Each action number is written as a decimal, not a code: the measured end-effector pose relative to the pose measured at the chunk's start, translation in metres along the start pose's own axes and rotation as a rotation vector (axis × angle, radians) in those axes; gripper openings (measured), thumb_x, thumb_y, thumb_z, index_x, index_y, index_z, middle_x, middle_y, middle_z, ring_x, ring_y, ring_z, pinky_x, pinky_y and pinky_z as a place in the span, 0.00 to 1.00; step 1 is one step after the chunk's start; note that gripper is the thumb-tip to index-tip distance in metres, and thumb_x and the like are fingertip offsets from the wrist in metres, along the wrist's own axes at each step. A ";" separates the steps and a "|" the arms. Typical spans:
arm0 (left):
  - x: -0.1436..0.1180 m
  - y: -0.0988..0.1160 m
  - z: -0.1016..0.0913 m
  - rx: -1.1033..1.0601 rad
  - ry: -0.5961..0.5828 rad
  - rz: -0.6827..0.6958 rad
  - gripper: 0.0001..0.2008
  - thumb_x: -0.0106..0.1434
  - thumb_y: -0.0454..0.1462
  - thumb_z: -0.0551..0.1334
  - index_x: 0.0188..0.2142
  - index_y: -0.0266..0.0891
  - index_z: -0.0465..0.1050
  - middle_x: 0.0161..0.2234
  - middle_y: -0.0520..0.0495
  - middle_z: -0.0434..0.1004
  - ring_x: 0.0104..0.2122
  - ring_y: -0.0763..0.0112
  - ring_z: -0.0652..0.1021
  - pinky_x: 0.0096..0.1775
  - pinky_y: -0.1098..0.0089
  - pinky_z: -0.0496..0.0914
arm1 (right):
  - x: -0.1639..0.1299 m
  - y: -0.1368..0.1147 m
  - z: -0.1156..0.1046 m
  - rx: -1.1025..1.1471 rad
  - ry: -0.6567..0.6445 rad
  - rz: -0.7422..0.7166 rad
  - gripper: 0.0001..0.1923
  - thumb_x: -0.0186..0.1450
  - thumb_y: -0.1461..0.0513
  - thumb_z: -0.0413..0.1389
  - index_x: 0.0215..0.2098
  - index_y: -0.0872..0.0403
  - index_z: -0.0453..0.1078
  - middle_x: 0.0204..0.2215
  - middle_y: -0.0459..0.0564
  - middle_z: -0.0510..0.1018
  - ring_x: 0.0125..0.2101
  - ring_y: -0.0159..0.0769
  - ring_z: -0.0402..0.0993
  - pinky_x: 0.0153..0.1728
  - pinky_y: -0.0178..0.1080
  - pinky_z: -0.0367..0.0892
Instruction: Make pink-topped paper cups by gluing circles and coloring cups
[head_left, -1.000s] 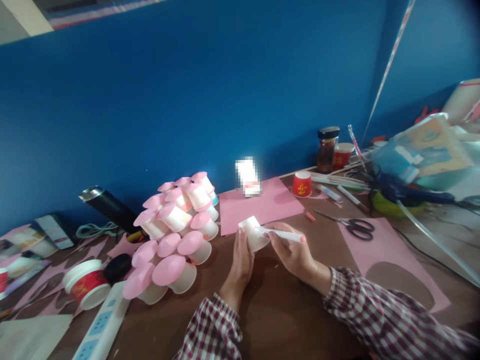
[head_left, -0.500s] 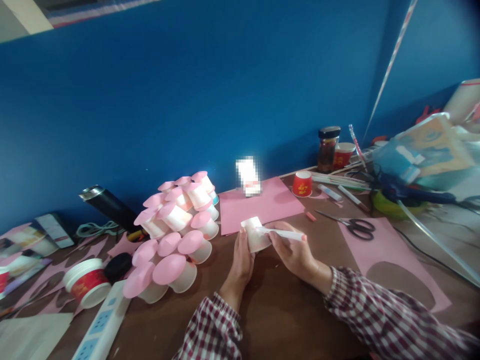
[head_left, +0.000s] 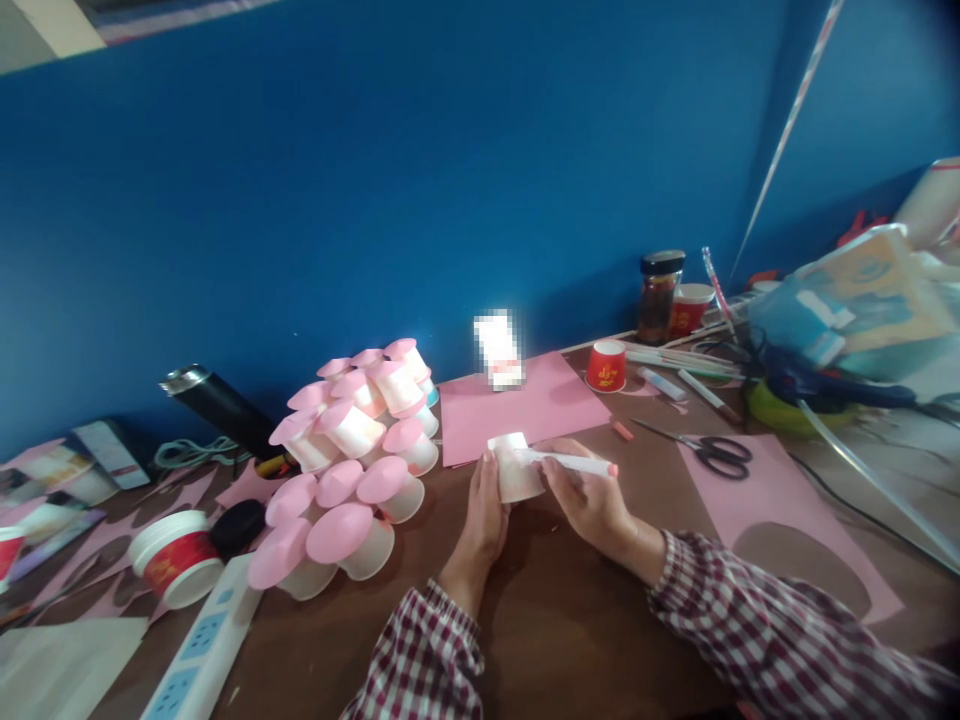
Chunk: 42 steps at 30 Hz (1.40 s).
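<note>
— Where is the cup right now?

— The small white paper cup (head_left: 516, 468) is held upside down just above the brown table (head_left: 570, 620), in front of the pink paper sheet (head_left: 517, 405). The left hand (head_left: 486, 515) closes on it from the left, fingers wrapped against its side. The right hand (head_left: 592, 500) is clamped around a white glue stick (head_left: 574, 464), whose tip touches the cup's wall.

— What could go wrong from here?

— I'd judge the cup the weak point. It is thin paper, so a hard squeeze from the left hand could dent the wall or push the rim out of round. If the stick presses sideways too firmly, the cup may also twist in the grip.

— And the glue?

— It could smear past the spot meant for it, or get onto the fingers, which sit right beside the tip. Whether any glue is on the cup, I cannot tell; the view is too small.

— Anything nearby at risk?

— The heap of pink-capped cups (head_left: 352, 460) stands near the left forearm, loosely stacked. A careless swing of the elbow looks enough to topple it toward the power strip (head_left: 199, 650). The scissors (head_left: 712, 452) and the red cup (head_left: 605, 366) lie well apart, to the right, so they seem safe.
</note>
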<state>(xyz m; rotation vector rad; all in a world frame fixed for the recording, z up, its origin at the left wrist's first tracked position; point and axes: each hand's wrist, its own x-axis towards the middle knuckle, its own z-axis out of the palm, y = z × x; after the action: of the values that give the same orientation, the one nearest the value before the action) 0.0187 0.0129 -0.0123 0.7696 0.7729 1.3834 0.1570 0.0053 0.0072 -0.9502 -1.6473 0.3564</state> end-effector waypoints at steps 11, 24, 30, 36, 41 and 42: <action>0.000 -0.001 -0.002 0.057 -0.045 0.007 0.22 0.63 0.51 0.54 0.42 0.34 0.72 0.43 0.40 0.77 0.42 0.61 0.76 0.46 0.63 0.68 | -0.002 0.004 0.002 -0.040 0.004 -0.005 0.08 0.66 0.63 0.51 0.39 0.54 0.71 0.32 0.50 0.78 0.32 0.36 0.77 0.34 0.36 0.73; 0.000 0.000 -0.001 0.028 -0.008 0.006 0.21 0.62 0.50 0.56 0.42 0.35 0.73 0.40 0.42 0.77 0.39 0.64 0.76 0.43 0.64 0.69 | 0.002 -0.003 -0.001 -0.012 0.007 -0.024 0.06 0.65 0.64 0.51 0.37 0.54 0.69 0.30 0.50 0.77 0.30 0.36 0.75 0.32 0.36 0.72; -0.002 0.002 0.002 0.003 -0.013 0.000 0.21 0.62 0.51 0.56 0.41 0.34 0.72 0.38 0.42 0.77 0.37 0.65 0.76 0.41 0.66 0.70 | 0.002 -0.004 -0.001 0.002 -0.003 -0.033 0.07 0.66 0.63 0.50 0.37 0.54 0.69 0.30 0.51 0.76 0.29 0.36 0.74 0.31 0.37 0.72; -0.002 0.002 0.003 0.008 0.005 -0.009 0.22 0.61 0.52 0.56 0.41 0.35 0.72 0.36 0.42 0.77 0.34 0.66 0.76 0.39 0.66 0.70 | -0.001 -0.002 -0.001 -0.011 -0.003 -0.014 0.07 0.66 0.62 0.50 0.38 0.54 0.69 0.32 0.51 0.77 0.31 0.36 0.75 0.35 0.37 0.72; -0.002 0.001 0.001 0.016 -0.022 -0.009 0.22 0.63 0.50 0.55 0.44 0.34 0.71 0.41 0.41 0.76 0.38 0.64 0.76 0.42 0.65 0.69 | -0.002 0.002 0.000 -0.008 -0.019 0.019 0.08 0.67 0.62 0.49 0.40 0.54 0.70 0.33 0.51 0.78 0.33 0.37 0.76 0.35 0.38 0.72; -0.001 0.001 0.001 0.020 -0.015 -0.010 0.21 0.63 0.50 0.55 0.43 0.35 0.72 0.40 0.41 0.76 0.38 0.64 0.76 0.42 0.65 0.69 | -0.001 0.002 0.000 -0.006 -0.014 0.021 0.08 0.67 0.62 0.50 0.40 0.54 0.70 0.33 0.52 0.78 0.33 0.38 0.76 0.35 0.38 0.73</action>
<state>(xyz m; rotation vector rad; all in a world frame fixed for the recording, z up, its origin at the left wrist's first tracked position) 0.0191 0.0115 -0.0110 0.7902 0.7783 1.3616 0.1576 0.0059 0.0046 -0.9718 -1.6526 0.3731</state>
